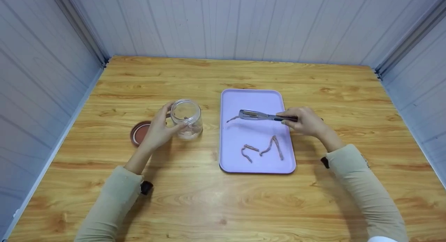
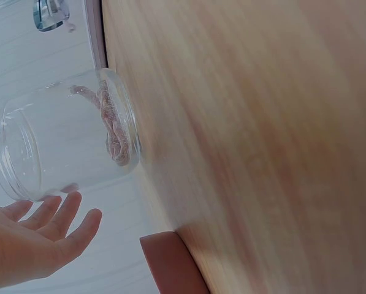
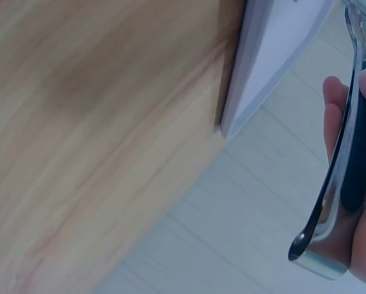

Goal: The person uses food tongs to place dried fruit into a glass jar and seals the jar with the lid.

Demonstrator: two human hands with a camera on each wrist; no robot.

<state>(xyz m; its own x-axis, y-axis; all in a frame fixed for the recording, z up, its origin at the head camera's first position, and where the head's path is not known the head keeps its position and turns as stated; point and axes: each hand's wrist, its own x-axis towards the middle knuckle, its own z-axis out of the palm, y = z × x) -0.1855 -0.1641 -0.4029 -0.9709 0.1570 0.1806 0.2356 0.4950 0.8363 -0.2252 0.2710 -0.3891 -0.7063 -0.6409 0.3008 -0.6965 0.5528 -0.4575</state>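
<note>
My left hand [image 1: 161, 128] holds a clear jar [image 1: 191, 130] near its open mouth, thumb on the near side and fingers behind. Reddish-brown twisted strips [image 2: 113, 125] lie at the jar's bottom, seen in the left wrist view. In my right hand [image 1: 305, 121] is a pair of metal tongs [image 1: 256, 115] with dark grips, level above the lilac tray [image 1: 252, 99]. A thin brown strip [image 1: 232, 119] sticks out from the tongs' tips. Bent brown strips [image 1: 275, 144] lie on the near half of the tray.
A round red-brown lid [image 1: 140, 134] lies on the wooden table [image 1: 195, 200], partly hidden by my left hand. White panelled walls [image 1: 223, 25] stand along the table's back and sides.
</note>
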